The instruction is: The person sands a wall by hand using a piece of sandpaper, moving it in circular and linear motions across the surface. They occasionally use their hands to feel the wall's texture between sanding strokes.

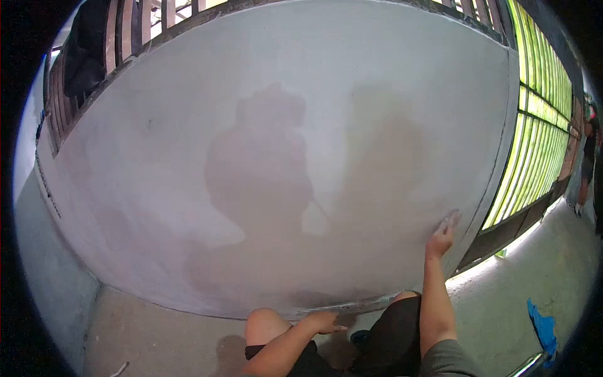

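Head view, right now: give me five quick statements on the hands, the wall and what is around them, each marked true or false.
1. The right hand is at the pale wall, toward its right edge. True.
2. The left hand is raised to the top of the wall. False: the left hand is low, between the knees in this view.
3. Shadows fall on the wall. True.
4. A blue scrap lies on the floor to the person's left. False: the blue scrap is on the floor to the right.
5. A slatted panel stands to the right of the wall. True.
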A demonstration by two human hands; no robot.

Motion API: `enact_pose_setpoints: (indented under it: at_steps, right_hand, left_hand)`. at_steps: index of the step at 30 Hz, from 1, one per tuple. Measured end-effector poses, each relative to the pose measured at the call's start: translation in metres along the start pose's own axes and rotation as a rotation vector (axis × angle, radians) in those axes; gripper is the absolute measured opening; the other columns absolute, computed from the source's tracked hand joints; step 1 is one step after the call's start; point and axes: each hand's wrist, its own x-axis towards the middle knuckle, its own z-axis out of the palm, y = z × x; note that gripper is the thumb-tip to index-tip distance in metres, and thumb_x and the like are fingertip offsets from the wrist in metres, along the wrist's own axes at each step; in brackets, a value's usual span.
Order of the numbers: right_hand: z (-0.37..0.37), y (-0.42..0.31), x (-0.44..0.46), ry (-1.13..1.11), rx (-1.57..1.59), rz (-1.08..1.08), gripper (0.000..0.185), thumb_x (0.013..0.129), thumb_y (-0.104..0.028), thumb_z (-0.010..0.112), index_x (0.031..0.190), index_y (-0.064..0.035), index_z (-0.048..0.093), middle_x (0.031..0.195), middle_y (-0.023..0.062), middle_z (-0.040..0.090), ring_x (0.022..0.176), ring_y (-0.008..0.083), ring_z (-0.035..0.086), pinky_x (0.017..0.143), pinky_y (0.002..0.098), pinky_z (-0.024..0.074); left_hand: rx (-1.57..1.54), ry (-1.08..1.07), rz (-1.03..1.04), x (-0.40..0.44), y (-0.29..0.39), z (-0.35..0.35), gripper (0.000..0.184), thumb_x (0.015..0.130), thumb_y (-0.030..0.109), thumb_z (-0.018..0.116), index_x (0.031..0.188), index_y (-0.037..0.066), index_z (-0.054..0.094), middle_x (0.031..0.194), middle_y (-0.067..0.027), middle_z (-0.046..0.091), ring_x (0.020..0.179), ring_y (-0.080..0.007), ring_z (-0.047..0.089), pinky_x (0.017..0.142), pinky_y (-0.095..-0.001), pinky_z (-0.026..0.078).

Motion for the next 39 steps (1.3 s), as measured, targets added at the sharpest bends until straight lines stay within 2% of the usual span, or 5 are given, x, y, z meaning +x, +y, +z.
enact_pose_setpoints:
  at_steps: [10, 13, 19, 25, 39]
  right_hand:
    - [-0.005, -0.024, 0.005, -0.056, -0.036, -0.266, 0.044, 0.105, -0.015, 0.045, 0.144, 0.0049, 0.044, 0.155, 0.0205, 0.036, 0.146, 0.0300, 0.032, 0.118, 0.0364, 0.0275]
    - [0.001, 0.008, 0.004, 0.062, -0.017, 0.283, 0.043, 0.105, -0.013, 0.045, 0.144, 0.0047, 0.045, 0.155, 0.0206, 0.036, 0.147, 0.0304, 0.030, 0.118, 0.0367, 0.0261]
    - [-0.005, -0.028, 0.007, -0.077, -0.036, -0.184, 0.045, 0.104, -0.014, 0.044, 0.145, 0.0038, 0.043, 0.157, 0.0219, 0.032, 0.148, 0.0321, 0.027, 0.119, 0.0364, 0.0245]
    - [-0.006, -0.003, 0.007, 0.017, -0.081, 0.257, 0.043, 0.104, -0.009, 0.044, 0.145, 0.0037, 0.044, 0.157, 0.0216, 0.032, 0.148, 0.0311, 0.026, 0.119, 0.0370, 0.0247]
    - [-0.004, -0.032, 0.008, -0.043, -0.011, -0.163, 0.044, 0.106, -0.017, 0.041, 0.144, 0.0054, 0.044, 0.156, 0.0200, 0.034, 0.148, 0.0288, 0.029, 0.118, 0.0342, 0.0247]
  left_hand:
    - [0.039, -0.090, -0.039, 0.007, -0.003, 0.001, 0.088, 0.087, 0.068, 0.056, 0.140, -0.002, 0.047, 0.134, -0.0293, 0.055, 0.125, -0.0416, 0.054, 0.103, -0.0492, 0.044]
    - [0.015, 0.005, 0.004, 0.000, 0.001, -0.001, 0.088, 0.090, 0.070, 0.052, 0.142, 0.000, 0.045, 0.131, -0.0281, 0.058, 0.121, -0.0444, 0.056, 0.101, -0.0503, 0.045]
    - [0.079, -0.180, -0.060, 0.006, -0.001, -0.006, 0.087, 0.089, 0.071, 0.052, 0.140, 0.000, 0.046, 0.131, -0.0293, 0.057, 0.120, -0.0453, 0.056, 0.100, -0.0504, 0.045]
    - [-0.024, -0.012, -0.019, 0.011, -0.009, 0.008, 0.088, 0.087, 0.069, 0.056, 0.140, -0.001, 0.047, 0.134, -0.0284, 0.056, 0.125, -0.0418, 0.054, 0.104, -0.0495, 0.043]
    - [0.015, -0.053, 0.005, 0.019, -0.023, 0.016, 0.086, 0.089, 0.070, 0.053, 0.146, 0.006, 0.043, 0.137, -0.0259, 0.054, 0.127, -0.0425, 0.051, 0.105, -0.0510, 0.042]
